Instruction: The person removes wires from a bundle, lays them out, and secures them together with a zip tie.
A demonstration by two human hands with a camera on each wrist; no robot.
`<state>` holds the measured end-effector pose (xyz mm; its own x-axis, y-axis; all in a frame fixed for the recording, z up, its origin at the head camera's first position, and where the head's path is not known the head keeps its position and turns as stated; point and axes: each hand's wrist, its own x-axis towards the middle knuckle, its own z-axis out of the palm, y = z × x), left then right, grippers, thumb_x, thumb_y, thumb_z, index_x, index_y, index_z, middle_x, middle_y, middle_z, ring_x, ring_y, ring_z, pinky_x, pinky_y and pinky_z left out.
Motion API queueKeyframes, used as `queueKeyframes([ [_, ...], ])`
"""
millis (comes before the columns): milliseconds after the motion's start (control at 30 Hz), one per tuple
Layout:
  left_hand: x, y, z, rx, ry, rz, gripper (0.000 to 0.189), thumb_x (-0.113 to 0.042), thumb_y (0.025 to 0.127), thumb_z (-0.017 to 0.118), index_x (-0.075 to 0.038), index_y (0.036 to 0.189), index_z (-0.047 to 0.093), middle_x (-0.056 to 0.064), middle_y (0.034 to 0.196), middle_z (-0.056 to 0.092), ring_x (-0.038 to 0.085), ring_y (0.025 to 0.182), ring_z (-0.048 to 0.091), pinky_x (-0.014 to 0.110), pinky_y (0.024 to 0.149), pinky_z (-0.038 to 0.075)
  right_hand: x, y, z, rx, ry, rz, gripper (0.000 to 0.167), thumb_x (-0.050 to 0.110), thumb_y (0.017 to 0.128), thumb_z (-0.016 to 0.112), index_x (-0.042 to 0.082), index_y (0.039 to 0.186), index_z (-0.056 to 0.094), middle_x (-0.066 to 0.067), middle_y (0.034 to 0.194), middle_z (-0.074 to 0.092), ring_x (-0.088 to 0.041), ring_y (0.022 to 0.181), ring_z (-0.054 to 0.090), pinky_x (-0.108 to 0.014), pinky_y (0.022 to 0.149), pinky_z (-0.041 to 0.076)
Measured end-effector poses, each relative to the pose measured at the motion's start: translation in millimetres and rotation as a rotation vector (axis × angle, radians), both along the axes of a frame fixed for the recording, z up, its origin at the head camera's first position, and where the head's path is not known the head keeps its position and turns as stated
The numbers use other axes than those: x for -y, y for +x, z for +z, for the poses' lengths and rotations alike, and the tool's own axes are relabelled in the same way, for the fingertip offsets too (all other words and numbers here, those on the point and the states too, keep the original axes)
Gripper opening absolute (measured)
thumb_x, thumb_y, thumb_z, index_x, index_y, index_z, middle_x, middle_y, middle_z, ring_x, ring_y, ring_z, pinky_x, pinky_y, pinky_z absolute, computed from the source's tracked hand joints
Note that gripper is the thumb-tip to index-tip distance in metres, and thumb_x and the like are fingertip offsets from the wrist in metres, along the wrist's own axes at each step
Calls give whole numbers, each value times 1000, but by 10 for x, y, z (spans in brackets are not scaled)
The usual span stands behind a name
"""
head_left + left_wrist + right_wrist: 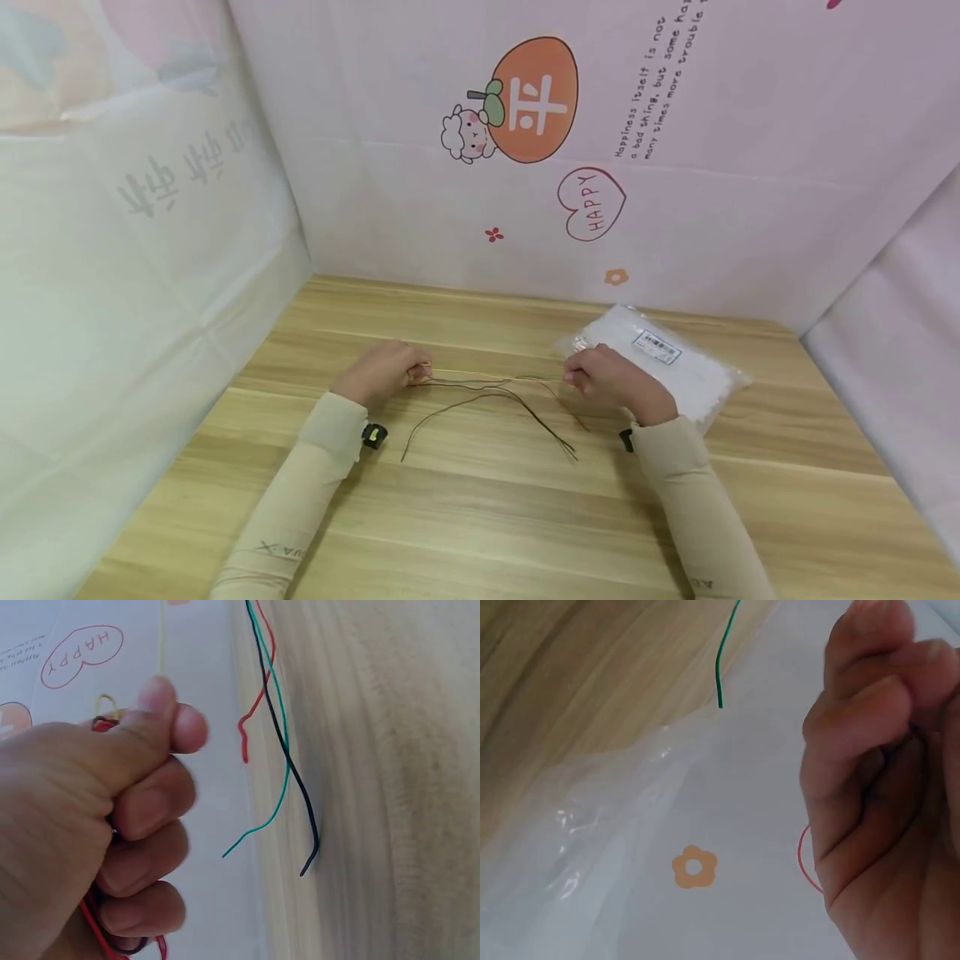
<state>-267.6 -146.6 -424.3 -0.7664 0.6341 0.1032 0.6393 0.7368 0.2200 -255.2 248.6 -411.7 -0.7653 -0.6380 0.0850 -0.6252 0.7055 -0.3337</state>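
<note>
Head view, left hand (384, 372), right hand (611, 382), both curled, pinching yellow wire (480, 373)

Head: high, facing forward and down over tabletop (465, 533). Left wrist: close on left hand (127, 802). Right wrist: close on right hand (889, 772), apparently tilted. Shared, head and left wrist: heart print (592, 204).

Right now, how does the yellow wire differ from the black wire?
Pose: the yellow wire runs nearly straight between the left hand and right hand, while the black wire curves and bends near its tip. State: the left hand pinches the yellow wire, whereas the black wire's visible end is loose. Both are thin.
</note>
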Motion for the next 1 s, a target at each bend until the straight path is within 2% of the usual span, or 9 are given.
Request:
queueKeyframes([
  [233, 1, 8, -28, 38, -21, -15, 32, -25, 107, 63, -15, 77, 61, -8, 66, 46, 8, 64, 43, 29, 69, 41, 97, 66, -24, 87, 18, -57, 28, -7, 87, 54, 13, 71, 65, 10, 62, 43, -4, 57, 35, -21, 58, 35],
  [300, 18, 7, -25, 65, -17, -15, 31, -24, 108, 61, -14, 79, 62, -7, 67, 48, 8, 65, 43, 29, 69, 41, 117, 82, -20, 112, 31, -73, 28, -6, 87, 54, 14, 71, 65, 10, 62, 43, -5, 57, 35, -22, 58, 35],
  [367, 42, 2, -21, 76, -19, -10, 30, -23, 109, 59, -15, 81, 62, -6, 71, 53, 9, 67, 47, 31, 71, 45, 131, 95, -15, 133, 44, -90, 28, -2, 92, 58, 15, 70, 66, 11, 60, 45, -5, 56, 37, -22, 57, 36],
  [533, 89, -11, 2, 102, -7, 29, 36, -19, 110, 57, -16, 75, 52, -5, 69, 46, 9, 65, 42, 31, 69, 42, 134, 107, -13, 206, 60, -125, 34, 14, 101, 66, 16, 67, 64, 11, 57, 46, -5, 53, 40, -23, 53, 37],
  [667, 76, -19, -3, 109, 6, 53, 42, -21, 110, 57, -19, 70, 45, -6, 66, 38, 9, 61, 35, 28, 64, 34, 112, 119, 15, 245, 61, -154, 37, 21, 100, 69, 18, 64, 61, 11, 56, 45, -5, 52, 39, -24, 52, 36],
  [767, 27, -6, 3, 95, -1, 57, 41, -24, 110, 58, -20, 70, 47, -6, 65, 41, 9, 59, 36, 27, 62, 34, 98, 125, 44, 210, 58, -150, 36, 21, 100, 70, 17, 65, 63, 11, 56, 47, -4, 53, 39, -23, 53, 37],
  [900, -74, 16, 15, 62, -5, 59, 43, -26, 108, 59, -21, 68, 44, -7, 63, 39, 8, 59, 38, 27, 61, 35, 121, 113, 66, 100, 29, -91, 29, 18, 100, 71, 13, 71, 70, 11, 60, 53, -3, 55, 41, -22, 56, 40],
  [967, -132, 21, 16, 48, -1, 60, 44, -24, 107, 59, -22, 67, 41, -8, 62, 38, 7, 58, 37, 30, 61, 37, 151, 106, 75, 25, 3, -51, 24, 16, 99, 72, 13, 75, 72, 10, 63, 58, -2, 57, 44, -22, 58, 42],
  [1000, -163, 22, 13, 38, 0, 59, 45, -24, 107, 59, -22, 66, 40, -8, 62, 37, 7, 58, 37, 32, 64, 44, 173, 108, 84, -8, -9, -41, 22, 15, 98, 72, 13, 76, 73, 10, 65, 60, -1, 58, 45, -22, 59, 44],
])
